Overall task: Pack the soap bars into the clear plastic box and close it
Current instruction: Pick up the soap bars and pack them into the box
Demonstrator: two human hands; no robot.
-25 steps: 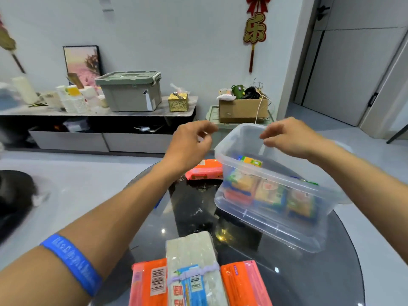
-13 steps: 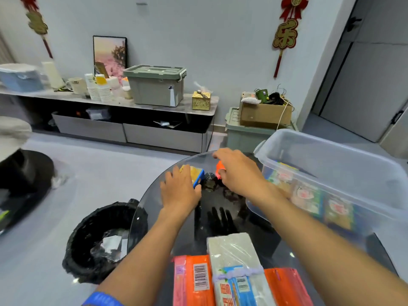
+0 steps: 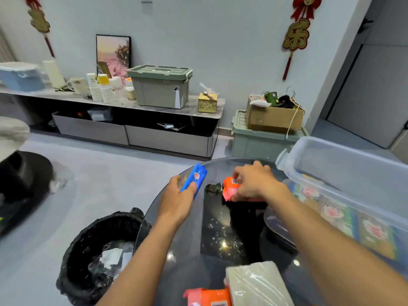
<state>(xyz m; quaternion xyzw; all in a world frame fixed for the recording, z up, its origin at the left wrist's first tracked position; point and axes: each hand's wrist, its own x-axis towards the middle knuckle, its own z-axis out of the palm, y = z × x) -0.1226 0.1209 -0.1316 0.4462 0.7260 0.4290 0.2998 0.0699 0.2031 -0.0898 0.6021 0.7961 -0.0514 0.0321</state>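
Note:
My left hand [image 3: 176,202] grips a blue-wrapped soap bar [image 3: 196,178], tilted up on edge over the far left part of the dark glass table [image 3: 220,239]. To its right, my right hand [image 3: 254,182] holds an orange-wrapped soap bar [image 3: 230,187] just above the tabletop. The clear plastic box [image 3: 344,164] stands open on the table's right side, with several green and yellow soap packs lying inside along its bottom. No lid shows.
More orange soap packs [image 3: 212,297] and a pale wrapped bundle [image 3: 258,283] lie at the table's near edge. A black-lined trash bin [image 3: 99,257] stands on the floor left of the table. A low cabinet with a green crate [image 3: 161,87] lines the far wall.
Both hands have left the box rim and gone to the table's far side. Each has lifted a soap bar: blue in the left, orange in the right. The view has swung left.

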